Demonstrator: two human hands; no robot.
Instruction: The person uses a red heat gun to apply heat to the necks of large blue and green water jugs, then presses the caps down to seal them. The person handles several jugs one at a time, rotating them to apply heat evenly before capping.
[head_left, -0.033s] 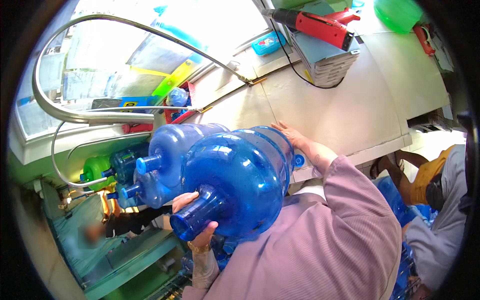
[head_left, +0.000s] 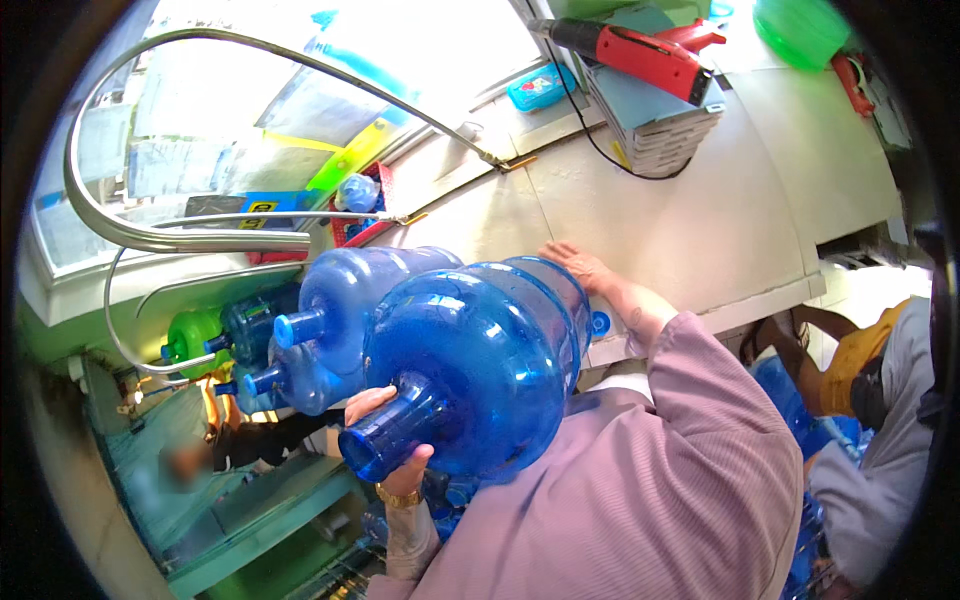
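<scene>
A person in a mauve top [head_left: 620, 490] tilts a large blue jug [head_left: 470, 365] on its side at the near left of a cream counter [head_left: 690, 220]; whether the counter bears any of its weight cannot be told. The left hand [head_left: 407, 472], a gold-coloured band [head_left: 400, 497] at its wrist, grips the jug by the neck, while the right hand [head_left: 582, 270], open with fingers outstretched, lies at the base end, above the counter. A paler blue jug [head_left: 345, 280] and a green jug [head_left: 193, 335] line up to the counter's left. On the counter's far side, a red-and-black heat gun [head_left: 650, 60] tops a pale stack [head_left: 660, 130], with a blue case [head_left: 540, 88] nearby. Right of the counter's near edge, another person in grey [head_left: 870, 500] is partly visible.
</scene>
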